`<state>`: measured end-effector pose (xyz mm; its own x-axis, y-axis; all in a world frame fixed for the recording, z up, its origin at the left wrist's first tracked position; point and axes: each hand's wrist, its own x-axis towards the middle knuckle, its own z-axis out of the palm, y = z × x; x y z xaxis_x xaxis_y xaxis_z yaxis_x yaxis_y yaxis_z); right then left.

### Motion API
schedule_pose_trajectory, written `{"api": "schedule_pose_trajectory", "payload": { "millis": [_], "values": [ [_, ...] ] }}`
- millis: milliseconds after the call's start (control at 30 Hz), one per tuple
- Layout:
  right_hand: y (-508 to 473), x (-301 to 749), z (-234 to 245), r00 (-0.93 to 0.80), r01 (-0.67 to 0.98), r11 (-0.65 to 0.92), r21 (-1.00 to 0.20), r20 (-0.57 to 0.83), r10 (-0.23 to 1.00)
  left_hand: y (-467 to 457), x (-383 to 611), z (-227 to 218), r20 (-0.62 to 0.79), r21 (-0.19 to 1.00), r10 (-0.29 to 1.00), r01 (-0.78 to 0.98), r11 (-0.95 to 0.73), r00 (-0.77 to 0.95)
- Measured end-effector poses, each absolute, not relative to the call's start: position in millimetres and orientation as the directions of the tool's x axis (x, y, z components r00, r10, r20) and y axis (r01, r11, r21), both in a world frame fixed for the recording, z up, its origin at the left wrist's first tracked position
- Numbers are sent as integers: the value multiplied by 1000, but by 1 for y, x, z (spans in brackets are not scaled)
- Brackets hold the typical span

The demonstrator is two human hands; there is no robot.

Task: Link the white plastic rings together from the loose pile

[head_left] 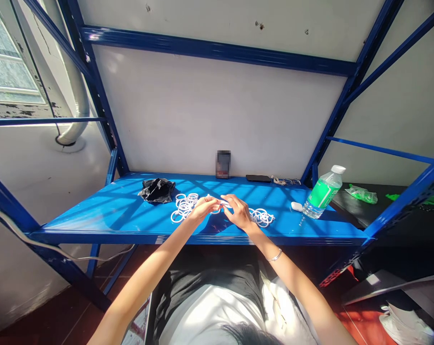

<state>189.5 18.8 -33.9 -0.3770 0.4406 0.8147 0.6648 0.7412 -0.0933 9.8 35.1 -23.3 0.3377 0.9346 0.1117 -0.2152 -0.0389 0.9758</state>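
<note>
My left hand (204, 207) and my right hand (237, 212) meet above the blue shelf, fingers closed in a pinch. Stretched between them is a thin white loop (224, 204), which looks like a hair tie; the fingers partly hide it. Beside my left hand lies a heap of white loops (183, 209) on the blue surface. A second, flatter bunch of white loops (263, 217) rests just right of my right hand. At the left, behind the first heap, sits a crumpled black plastic bag (157, 190).
A water bottle (322, 192) with a green label stands at the right beside a small white case (296, 206). Along the back are an upright blurred dark object (223, 164), a black phone (258, 178) and a coiled cable (286, 181). Blue posts (346, 105) frame the shelf.
</note>
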Motion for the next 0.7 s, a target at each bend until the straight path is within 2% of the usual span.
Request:
{"api": "schedule_pose_trajectory", "payload": {
  "millis": [167,333,500,700],
  "values": [
    [16,191,-29,-260,578,744,-334,789,557,27,8,-12,226,971,917,-149,-186,328],
    [17,193,-29,-254,517,721,-461,722,644,22,9,-3,302,951,911,-17,-310,280],
    [21,192,-32,-263,504,732,-459,726,636,26,9,-4,398,897,877,85,-433,267],
    [21,191,-34,-235,599,741,-305,817,526,19,6,6,483,833,827,141,-536,288]
  ]
}}
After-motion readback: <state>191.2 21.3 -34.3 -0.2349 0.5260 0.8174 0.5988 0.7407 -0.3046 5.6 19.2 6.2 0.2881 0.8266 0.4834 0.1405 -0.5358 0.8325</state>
